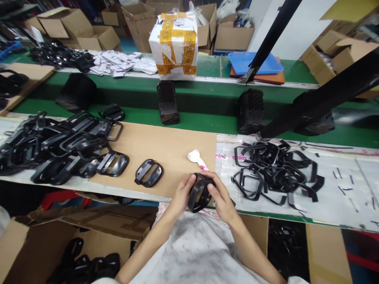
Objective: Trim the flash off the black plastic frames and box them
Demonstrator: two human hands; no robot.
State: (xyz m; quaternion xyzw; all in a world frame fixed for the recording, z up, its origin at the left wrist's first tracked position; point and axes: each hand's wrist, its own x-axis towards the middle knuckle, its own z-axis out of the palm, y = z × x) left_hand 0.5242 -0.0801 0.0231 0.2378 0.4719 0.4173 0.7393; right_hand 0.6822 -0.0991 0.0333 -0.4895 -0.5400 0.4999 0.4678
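Between my two hands is a black plastic frame (pixel 197 196), tilted up over the front edge of the workbench. My left hand (pixel 180 197) grips its left side, with the thumb near the top. On the opposite side, my right hand (pixel 222 199) has its thumb and fingers closed on the same frame. Just beyond them lies a white tool (pixel 194 156) with a rounded end, wrapped in white-and-pink tape; its near end is hidden. A similar black frame with a crossbar (pixel 149 173) rests on the cardboard sheet (pixel 166 142) to the left.
Many black frames (pixel 71 142) are heaped at left. Thin black bands (pixel 269 169) lie piled at right, near small black scraps (pixel 345 189). Black perforated housings (pixel 167 102) stand on the green conveyor, below a taped white box (pixel 174 47). A dark post (pixel 275 31) slants across the right.
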